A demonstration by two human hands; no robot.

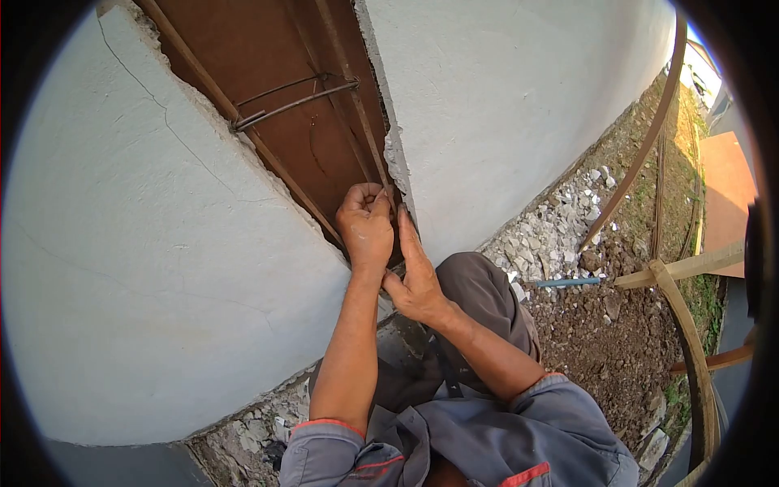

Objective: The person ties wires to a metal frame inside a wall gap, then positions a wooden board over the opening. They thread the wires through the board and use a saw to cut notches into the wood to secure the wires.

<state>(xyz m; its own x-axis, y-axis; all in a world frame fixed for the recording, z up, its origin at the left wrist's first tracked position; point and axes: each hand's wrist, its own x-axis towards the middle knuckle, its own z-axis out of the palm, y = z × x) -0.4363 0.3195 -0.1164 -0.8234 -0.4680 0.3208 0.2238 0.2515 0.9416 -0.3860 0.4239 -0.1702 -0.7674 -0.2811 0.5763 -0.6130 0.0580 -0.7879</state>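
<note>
My left hand (367, 223) is at a thin steel bar (365, 134) in the wall opening, its fingers curled together near the bar; what they hold is too small to make out. Beside it on the right, my right hand (415, 276) has its fingers stretched upward along the broken edge of the white wall (479, 97), thumb apart. Above the hands, a wire stirrup (296, 104) spans the vertical bars. Behind the bars is a reddish-brown board (243, 49).
Cracked white wall (162, 268) stands at the left. White rubble (544, 235) and brown soil (608, 349) lie at the right, with a blue rod (570, 282) and wooden strips (686, 341). My bent knee (479, 284) is beside my right hand.
</note>
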